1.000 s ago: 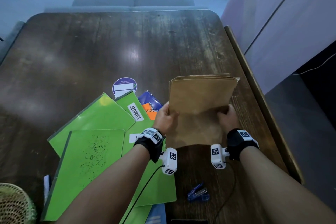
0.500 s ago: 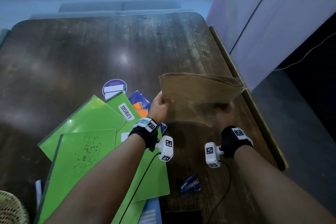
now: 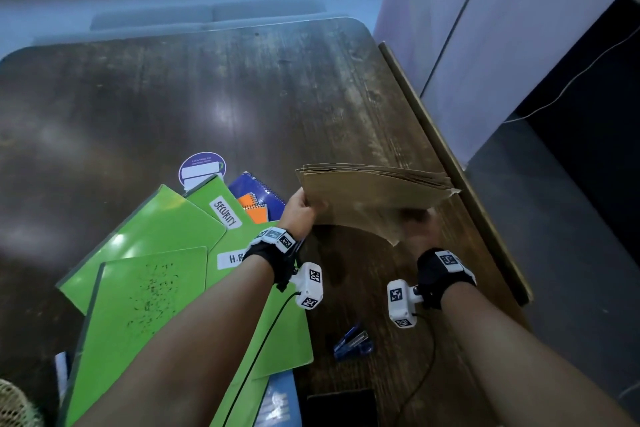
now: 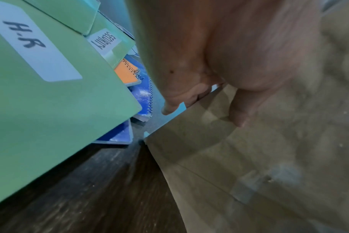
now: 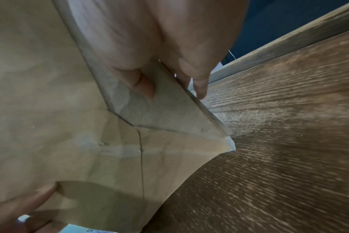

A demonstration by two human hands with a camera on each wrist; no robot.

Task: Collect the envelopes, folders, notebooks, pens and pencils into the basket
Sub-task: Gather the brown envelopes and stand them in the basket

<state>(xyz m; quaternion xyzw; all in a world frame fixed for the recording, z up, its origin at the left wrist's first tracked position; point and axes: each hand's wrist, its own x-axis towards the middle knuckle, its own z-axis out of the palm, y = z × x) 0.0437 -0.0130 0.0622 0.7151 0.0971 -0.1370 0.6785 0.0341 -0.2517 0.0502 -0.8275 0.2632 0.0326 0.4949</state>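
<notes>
A stack of brown envelopes [image 3: 374, 198] hangs above the table, held by both hands. My left hand [image 3: 301, 211] grips its left edge, thumb on top and fingers [image 4: 237, 107] below. My right hand [image 3: 420, 229] sits mostly beneath the right side, its fingers [image 5: 197, 78] curled round the edge of the envelopes [image 5: 70, 126]. Green folders [image 3: 145, 270] labelled SECURITY and H.R lie fanned at the left, over a blue spiral notebook [image 3: 258, 191] and an orange one [image 3: 254, 208]. The wicker basket [image 3: 14, 406] shows at the bottom left corner.
A blue stapler [image 3: 353, 345] lies near the front edge between my arms. A round purple sticker [image 3: 202, 166] sits beyond the folders. A dark phone-like slab [image 3: 341, 407] is at the bottom. The table's raised right rim [image 3: 450, 163] borders a drop to the floor.
The envelope stack has lifted off the table and tilted flatter, moving slightly right. Both hands rose with it; the right hand slid further underneath.
</notes>
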